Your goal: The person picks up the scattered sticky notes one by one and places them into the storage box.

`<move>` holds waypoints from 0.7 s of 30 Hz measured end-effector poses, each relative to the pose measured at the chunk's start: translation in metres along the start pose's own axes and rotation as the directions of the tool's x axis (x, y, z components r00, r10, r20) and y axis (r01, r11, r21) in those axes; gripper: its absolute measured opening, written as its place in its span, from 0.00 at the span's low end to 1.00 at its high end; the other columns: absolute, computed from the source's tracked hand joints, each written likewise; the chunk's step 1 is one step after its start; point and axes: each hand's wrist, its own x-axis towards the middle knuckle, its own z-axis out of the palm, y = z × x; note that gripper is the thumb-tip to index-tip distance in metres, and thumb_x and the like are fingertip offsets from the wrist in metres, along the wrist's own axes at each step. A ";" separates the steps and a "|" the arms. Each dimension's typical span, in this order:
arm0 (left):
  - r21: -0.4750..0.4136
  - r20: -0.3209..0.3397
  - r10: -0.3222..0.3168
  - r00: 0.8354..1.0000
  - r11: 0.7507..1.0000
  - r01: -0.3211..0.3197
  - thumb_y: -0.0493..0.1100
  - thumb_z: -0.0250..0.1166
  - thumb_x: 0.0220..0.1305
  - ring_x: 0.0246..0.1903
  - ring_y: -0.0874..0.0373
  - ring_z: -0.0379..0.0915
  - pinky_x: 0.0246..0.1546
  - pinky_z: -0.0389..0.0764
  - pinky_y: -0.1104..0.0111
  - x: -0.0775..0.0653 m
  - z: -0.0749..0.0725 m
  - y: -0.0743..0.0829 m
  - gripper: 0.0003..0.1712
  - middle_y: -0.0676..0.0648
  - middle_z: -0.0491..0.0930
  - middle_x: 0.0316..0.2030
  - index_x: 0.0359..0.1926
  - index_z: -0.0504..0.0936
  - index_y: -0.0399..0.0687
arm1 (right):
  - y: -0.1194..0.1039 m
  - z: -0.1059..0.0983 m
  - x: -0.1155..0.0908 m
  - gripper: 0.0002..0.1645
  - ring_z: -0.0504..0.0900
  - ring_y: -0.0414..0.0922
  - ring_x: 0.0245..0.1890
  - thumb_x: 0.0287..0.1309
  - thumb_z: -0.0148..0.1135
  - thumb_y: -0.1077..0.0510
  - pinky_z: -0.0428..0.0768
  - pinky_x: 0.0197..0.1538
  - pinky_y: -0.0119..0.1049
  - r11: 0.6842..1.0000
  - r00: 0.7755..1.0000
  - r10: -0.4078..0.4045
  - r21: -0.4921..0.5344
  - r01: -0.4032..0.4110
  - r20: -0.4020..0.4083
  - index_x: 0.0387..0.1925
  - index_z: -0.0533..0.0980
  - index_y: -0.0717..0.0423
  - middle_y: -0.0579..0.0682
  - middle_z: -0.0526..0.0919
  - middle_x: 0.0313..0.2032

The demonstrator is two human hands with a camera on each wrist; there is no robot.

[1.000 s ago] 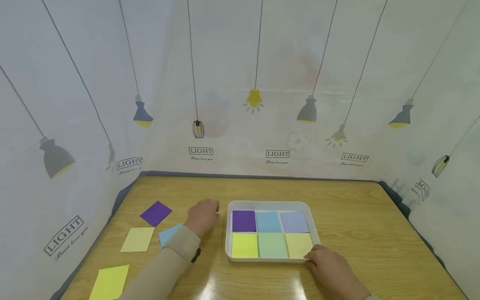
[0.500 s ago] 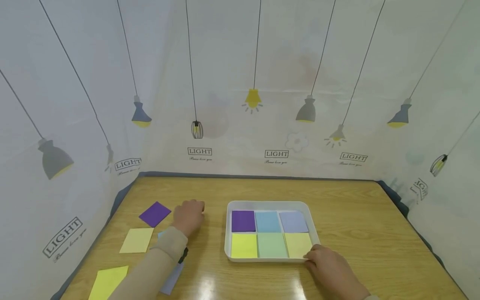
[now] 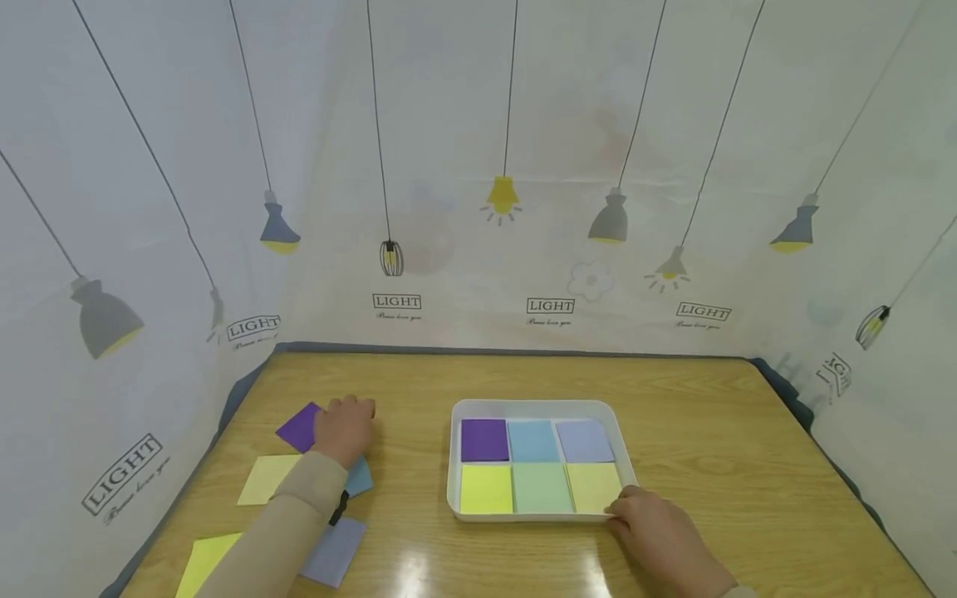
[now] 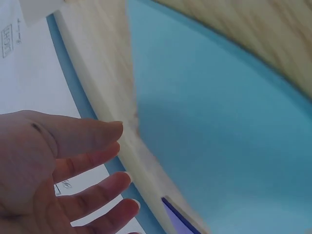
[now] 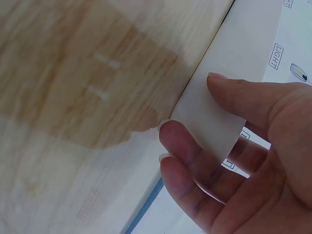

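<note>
Leftward goes the left hand point(image 3: 345, 432), off its earlier spot beside the tray point(image 3: 534, 518) and over to the purple card point(image 3: 297, 428). On my feed, nearest first, a bright yellow card point(image 3: 203, 558) and a lavender card point(image 3: 336, 552) lie either side of the left sleeve point(image 3: 272, 536); the right hand point(image 3: 661, 536) grasps the tray's near right corner between thumb and fingers. Beyond, a pale yellow card point(image 3: 262, 479) and a blue card point(image 3: 361, 476) flank the cuff point(image 3: 317, 480), the tray holds six cards point(image 3: 542, 488) in two rows, and the purple card lies farthest among the loose ones on the tabletop point(image 3: 748, 448). The left fingers are loosely bent and hold nothing. To pick up cleanly, I would lower the fingertips to one card's edge, drag it a little clear, then pinch, keeping the right hold light so the tray stays put. From here I cannot tell whether the fingers touch the purple card, whose right side the hand hides. The sleeve covers part of both loose yellow cards, and the bottom edge of the head view cuts the bright one.
</note>
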 end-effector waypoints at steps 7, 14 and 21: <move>-0.002 0.008 -0.025 1.000 1.000 0.025 0.42 0.50 0.63 0.46 0.33 0.66 0.44 0.69 0.36 0.001 0.004 -0.016 0.17 0.34 0.74 0.45 0.51 0.76 0.43 | 0.002 0.001 0.000 0.03 0.73 0.34 0.25 0.46 0.67 0.54 0.75 0.25 0.34 1.000 1.000 -0.014 -0.007 0.014 -0.010 0.27 0.83 0.45 0.36 0.75 0.24; -0.060 0.022 -0.066 0.998 0.996 0.067 0.38 0.49 0.60 0.50 0.30 0.61 0.48 0.64 0.34 -0.001 -0.001 -0.025 0.21 0.31 0.69 0.50 0.55 0.72 0.41 | 0.001 0.000 0.000 0.02 0.72 0.34 0.24 0.46 0.67 0.54 0.75 0.24 0.33 1.000 1.000 -0.020 0.003 0.020 -0.013 0.27 0.83 0.45 0.36 0.74 0.24; -0.081 -0.021 -0.099 0.995 0.992 0.097 0.40 0.47 0.62 0.50 0.29 0.59 0.45 0.64 0.34 0.003 0.007 -0.045 0.23 0.29 0.66 0.53 0.58 0.68 0.41 | 0.000 -0.003 0.000 0.02 0.71 0.32 0.23 0.45 0.67 0.55 0.74 0.24 0.32 1.000 1.000 -0.005 0.025 0.005 0.012 0.26 0.83 0.45 0.36 0.73 0.23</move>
